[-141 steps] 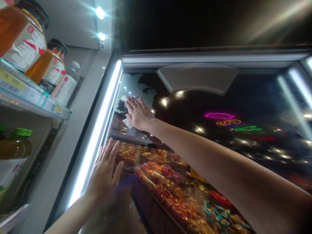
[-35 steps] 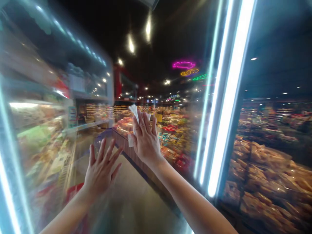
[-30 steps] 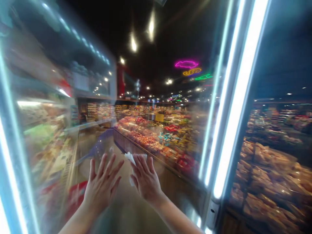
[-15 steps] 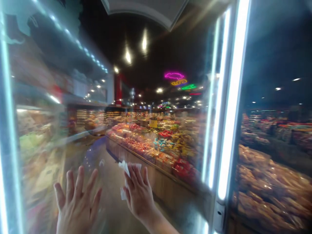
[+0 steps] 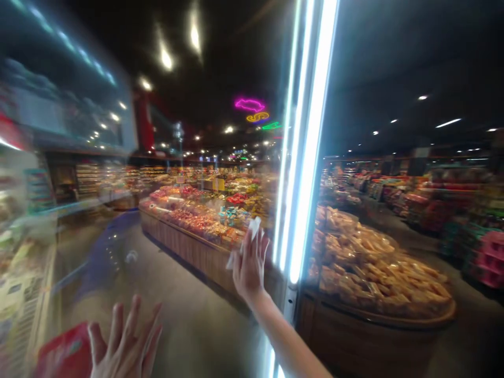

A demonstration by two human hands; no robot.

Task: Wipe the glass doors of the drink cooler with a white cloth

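Note:
My left hand (image 5: 123,344) is low in the head view with its fingers spread, apparently flat against a clear glass pane. It holds nothing that I can see. Farther right and higher, my right hand (image 5: 249,270) presses a crumpled white tissue (image 5: 254,226) to the glass with fingers stretched out. Parts of the tissue stick out past the fingertips and at the thumb side; the rest is hidden under the palm. Just right of this hand runs the door's upright edge, lined with bright white light strips (image 5: 311,147).
Beyond the glass stands a long wooden display counter (image 5: 189,249) heaped with packaged goods. A rounded bin (image 5: 394,320) of wrapped brown items is to the right. At the lower left is a red object (image 5: 65,349), blurred. Neon signs (image 5: 250,105) glow above.
My right hand has moved right and up with the tissue, towards the lit door edge. My left hand sits a little lower in view. The camera has turned right.

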